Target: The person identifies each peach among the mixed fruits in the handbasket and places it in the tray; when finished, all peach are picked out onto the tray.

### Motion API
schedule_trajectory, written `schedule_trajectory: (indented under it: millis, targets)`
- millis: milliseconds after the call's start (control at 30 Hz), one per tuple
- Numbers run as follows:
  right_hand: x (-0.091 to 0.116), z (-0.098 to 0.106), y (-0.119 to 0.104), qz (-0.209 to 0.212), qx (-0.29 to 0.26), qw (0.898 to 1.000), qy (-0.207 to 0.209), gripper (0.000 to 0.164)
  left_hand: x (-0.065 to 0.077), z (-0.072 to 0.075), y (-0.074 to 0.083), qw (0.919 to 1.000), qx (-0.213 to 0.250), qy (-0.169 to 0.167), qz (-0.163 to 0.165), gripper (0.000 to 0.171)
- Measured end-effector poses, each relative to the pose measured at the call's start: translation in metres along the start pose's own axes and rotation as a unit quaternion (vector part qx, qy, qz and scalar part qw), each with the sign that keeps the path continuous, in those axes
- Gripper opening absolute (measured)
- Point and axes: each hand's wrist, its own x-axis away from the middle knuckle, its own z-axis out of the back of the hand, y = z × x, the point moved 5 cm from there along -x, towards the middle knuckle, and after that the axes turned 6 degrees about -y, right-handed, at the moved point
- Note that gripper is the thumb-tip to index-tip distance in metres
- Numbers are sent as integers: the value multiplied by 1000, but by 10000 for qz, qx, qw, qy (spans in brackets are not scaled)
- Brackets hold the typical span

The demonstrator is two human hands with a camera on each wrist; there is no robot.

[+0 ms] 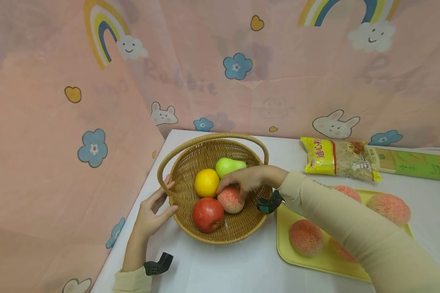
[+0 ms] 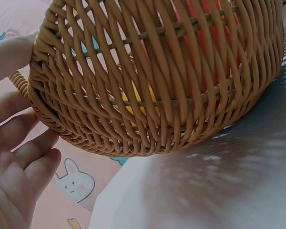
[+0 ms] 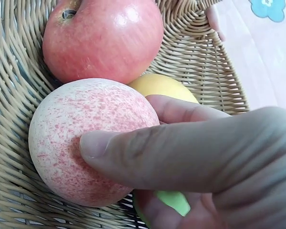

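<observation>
A wicker basket [image 1: 234,234] with an arched handle holds a red apple [image 1: 208,215], a yellow orange-like fruit [image 1: 207,183], a green pear [image 1: 230,166] and a speckled pink peach [image 1: 230,200]. My right hand [image 1: 247,179] reaches into the basket and grips the peach, its thumb pressed on the speckled skin in the right wrist view. The peach touches the apple there, and the yellow fruit is partly hidden behind them. At the basket's left side, my left hand [image 1: 150,215] holds the rim by the handle's base, thumb and fingers spread along it.
Right of the basket lies a yellow tray [image 1: 304,264] bearing several peaches [image 1: 306,237], partly covered by my right sleeve. Behind it are a yellow-and-clear food packet [image 1: 339,158] and a long green-and-tan package [image 1: 414,164]. A patterned pink cloth [image 1: 205,97] hangs behind the white table.
</observation>
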Motion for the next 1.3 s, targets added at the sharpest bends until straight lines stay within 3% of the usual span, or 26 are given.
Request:
schedule_trajectory:
  millis: [133,267,533,667,900,1300]
  targets:
    - [-1,-2,-1,142,189,9997,-42,65,0,-1,0,9998,-18,-69,185,66]
    - [-3,-2,-1,158,299,9994,-36,67,0,-1,1,9998,-36,-78,171,65]
    - [-4,-2,-1,211,676,9974,-96,72,-1,0,3,9998,51,-8,-215,64]
    - [-3,-3,-4,160,677,9976,-52,71,0,0,0,10000,41,-82,-6,64]
    - [1,1,-8,33,795,9966,218,67,0,-1,0,9999,-22,-94,45,65]
    - [21,17,-32,736,720,9910,853,64,1,0,-2,10000,28,-10,-40,63]
